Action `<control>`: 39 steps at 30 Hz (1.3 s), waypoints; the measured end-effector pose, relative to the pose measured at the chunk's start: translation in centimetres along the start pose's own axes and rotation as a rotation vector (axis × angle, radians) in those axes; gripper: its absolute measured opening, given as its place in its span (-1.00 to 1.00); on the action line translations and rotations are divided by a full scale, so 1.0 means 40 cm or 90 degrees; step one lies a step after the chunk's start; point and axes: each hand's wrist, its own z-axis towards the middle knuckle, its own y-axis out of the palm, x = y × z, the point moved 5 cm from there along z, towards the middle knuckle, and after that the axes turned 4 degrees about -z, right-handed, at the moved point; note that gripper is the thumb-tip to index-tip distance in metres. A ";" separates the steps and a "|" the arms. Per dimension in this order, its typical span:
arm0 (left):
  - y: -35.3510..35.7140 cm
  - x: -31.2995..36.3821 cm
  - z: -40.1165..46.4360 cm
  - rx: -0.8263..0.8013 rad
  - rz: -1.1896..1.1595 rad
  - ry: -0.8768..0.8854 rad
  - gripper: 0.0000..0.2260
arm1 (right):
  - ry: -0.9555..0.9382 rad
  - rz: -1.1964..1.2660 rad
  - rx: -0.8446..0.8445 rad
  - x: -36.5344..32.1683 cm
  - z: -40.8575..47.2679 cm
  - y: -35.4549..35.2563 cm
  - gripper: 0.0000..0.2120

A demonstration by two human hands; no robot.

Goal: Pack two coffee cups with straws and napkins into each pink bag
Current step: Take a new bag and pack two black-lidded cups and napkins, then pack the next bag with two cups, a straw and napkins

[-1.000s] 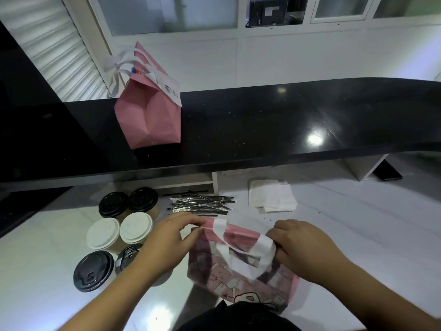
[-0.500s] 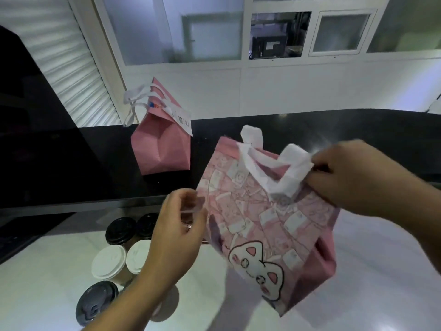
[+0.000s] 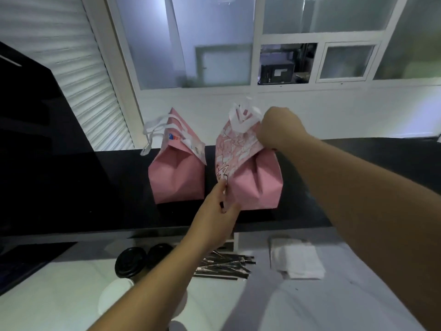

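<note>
The right hand (image 3: 278,126) grips the top of a pink bag (image 3: 255,185) standing on the black counter (image 3: 358,187). The left hand (image 3: 218,204) pinches its lower front corner. Another pink bag (image 3: 176,180) stands just beside it on that counter.

Two bags stand side by side on the raised counter (image 3: 358,163): first bag (image 3: 177,177) left, second bag (image 3: 255,185) right. On the lower worktop (image 3: 334,306) in front: lidded cups (image 3: 130,262) left, straws (image 3: 224,266) centre, napkins (image 3: 298,261) right.
</note>
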 end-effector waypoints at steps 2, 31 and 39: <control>-0.012 -0.002 0.025 -0.008 -0.001 0.007 -0.46 | 0.007 0.031 0.005 -0.021 0.026 0.032 -0.72; -0.048 -0.115 -0.093 0.012 0.255 -0.003 -0.43 | -0.073 -0.069 -0.110 -0.008 -0.511 0.215 -0.63; 0.131 -0.164 -0.249 -0.153 0.413 0.085 -0.47 | 0.088 -0.172 -0.221 0.184 -0.851 0.315 -0.40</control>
